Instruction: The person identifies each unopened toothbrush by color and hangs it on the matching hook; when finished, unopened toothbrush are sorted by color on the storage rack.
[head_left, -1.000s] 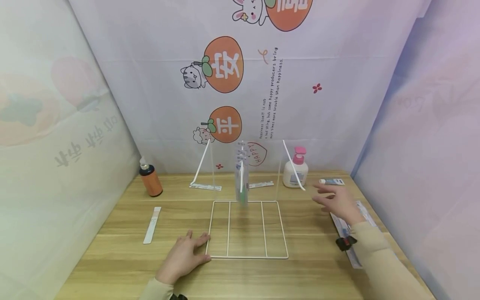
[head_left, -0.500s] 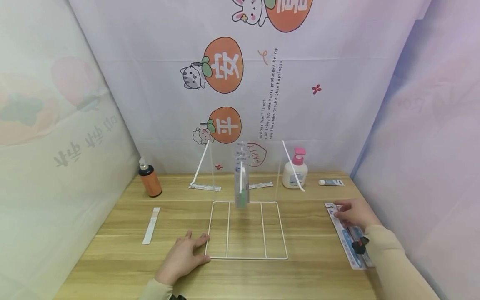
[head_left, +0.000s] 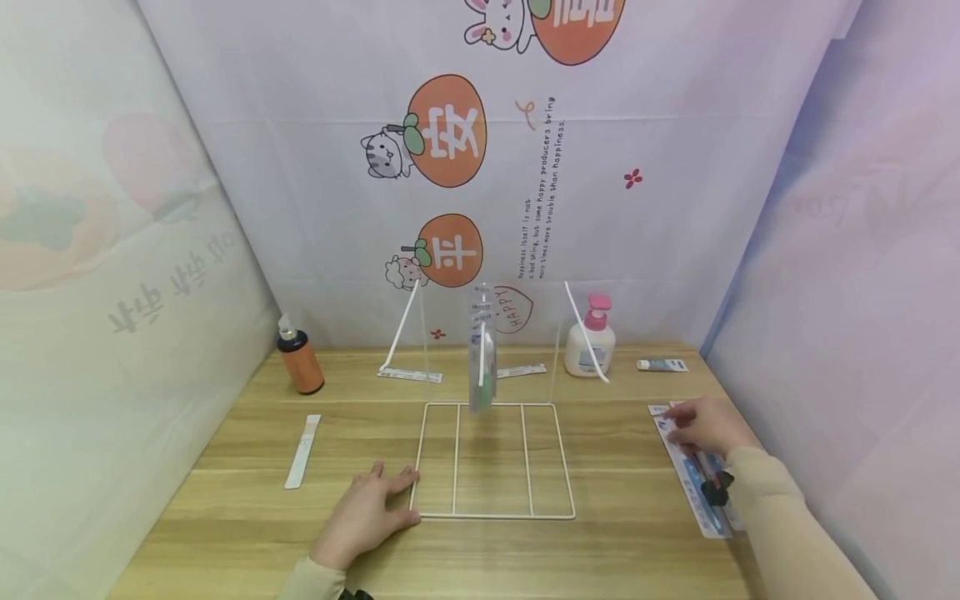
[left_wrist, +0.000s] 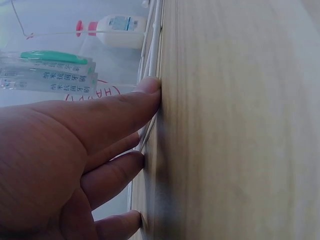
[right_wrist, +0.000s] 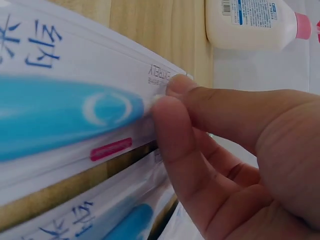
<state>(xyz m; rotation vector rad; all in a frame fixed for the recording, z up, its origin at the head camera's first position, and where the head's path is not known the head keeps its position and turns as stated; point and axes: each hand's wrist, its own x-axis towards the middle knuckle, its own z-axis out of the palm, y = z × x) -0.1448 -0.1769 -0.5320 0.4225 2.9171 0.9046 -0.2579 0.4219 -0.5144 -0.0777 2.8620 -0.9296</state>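
Leftmost, the left hand (head_left: 365, 517) lies flat on the desk (head_left: 225, 533), its fingers (left_wrist: 131, 102) straight and holding nothing, their tips against the near-left corner of the white wire rack (head_left: 495, 460). If that hand lifts or slides, the light rack could likely skid or tip, swinging the toothbrush pack (head_left: 482, 350) that hangs beyond the fingertips. Further right, the right hand (head_left: 708, 427) pinches the end of the top toothbrush package (right_wrist: 75, 120) between thumb and forefinger; the package lies flat on the desk near its right edge. At least 2 packages overlap there, so a shallow pinch on the thin card edge may slip, or drag the lower package (right_wrist: 100, 220) along. How many packages are stacked is unclear, and the right sleeve covers their near ends. The left wrist view hides most of the rack behind the hand.
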